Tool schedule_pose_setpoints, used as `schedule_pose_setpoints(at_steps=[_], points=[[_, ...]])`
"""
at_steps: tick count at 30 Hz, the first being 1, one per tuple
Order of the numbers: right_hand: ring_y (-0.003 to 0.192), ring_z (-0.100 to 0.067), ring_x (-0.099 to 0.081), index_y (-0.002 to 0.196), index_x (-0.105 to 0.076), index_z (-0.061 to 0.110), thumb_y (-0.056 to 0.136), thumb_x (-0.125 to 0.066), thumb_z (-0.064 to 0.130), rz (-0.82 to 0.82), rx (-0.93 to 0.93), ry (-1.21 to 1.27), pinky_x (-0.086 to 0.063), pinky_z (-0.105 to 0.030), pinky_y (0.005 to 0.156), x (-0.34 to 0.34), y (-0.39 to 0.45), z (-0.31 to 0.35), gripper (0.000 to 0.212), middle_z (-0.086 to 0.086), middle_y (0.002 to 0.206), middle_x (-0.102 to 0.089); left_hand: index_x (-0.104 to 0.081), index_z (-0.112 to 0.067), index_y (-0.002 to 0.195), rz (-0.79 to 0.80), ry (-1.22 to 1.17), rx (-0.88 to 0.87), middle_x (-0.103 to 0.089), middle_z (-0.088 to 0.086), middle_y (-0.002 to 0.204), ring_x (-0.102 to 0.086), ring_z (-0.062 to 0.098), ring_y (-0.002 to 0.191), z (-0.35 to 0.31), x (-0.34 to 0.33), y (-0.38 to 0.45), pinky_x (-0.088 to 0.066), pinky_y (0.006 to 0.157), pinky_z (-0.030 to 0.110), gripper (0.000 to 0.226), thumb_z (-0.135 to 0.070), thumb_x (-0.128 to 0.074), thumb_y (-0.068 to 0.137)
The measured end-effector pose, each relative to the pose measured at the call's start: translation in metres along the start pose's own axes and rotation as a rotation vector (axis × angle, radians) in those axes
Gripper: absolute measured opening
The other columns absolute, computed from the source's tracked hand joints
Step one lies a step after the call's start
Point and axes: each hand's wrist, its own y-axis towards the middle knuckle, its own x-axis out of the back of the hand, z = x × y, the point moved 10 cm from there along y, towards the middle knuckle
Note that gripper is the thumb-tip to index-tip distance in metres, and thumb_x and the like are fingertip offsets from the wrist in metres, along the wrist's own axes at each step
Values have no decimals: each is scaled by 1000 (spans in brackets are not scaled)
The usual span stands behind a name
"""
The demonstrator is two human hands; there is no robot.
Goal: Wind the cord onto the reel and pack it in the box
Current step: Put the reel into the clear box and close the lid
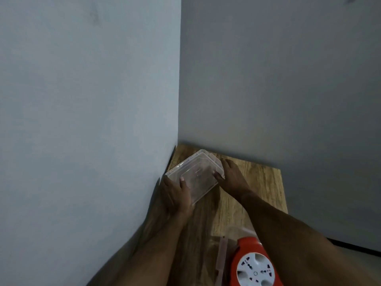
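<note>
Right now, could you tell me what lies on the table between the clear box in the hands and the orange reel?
In the head view, only bare wooden table separates the clear box from the orange reel; the right forearm crosses above it.

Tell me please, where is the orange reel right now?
The orange reel sits at the bottom edge of the head view, on the wooden table, beneath the right forearm.

No words, brands or numbers can be read anywhere. The white socket face of the orange reel (255, 267), near and to the right, carries small markings too blurred to make out.
</note>
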Motion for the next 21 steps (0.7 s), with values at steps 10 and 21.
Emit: schedule_pose_setpoints(at_steps=[10, 21], points=[[133, -39, -44, 152, -36, 9, 99, -57, 49, 114, -148, 69, -43, -52, 108, -53, 47, -37, 70, -21, 149, -42, -23, -6, 156, 48, -49, -25, -30, 16, 159, -31, 31, 146, 2, -33, 17, -27, 116, 36, 72, -39, -54, 99], [134, -37, -41, 152, -36, 11, 99, -55, 51, 55, -203, 134, -43, -51, 109, -47, 36, -44, 69, -19, 148, -40, -23, -13, 155, 77, -189, -56, -32, 12, 158, -35, 29, 144, -10, -31, 21, -35, 117, 43, 70, -40, -55, 99]])
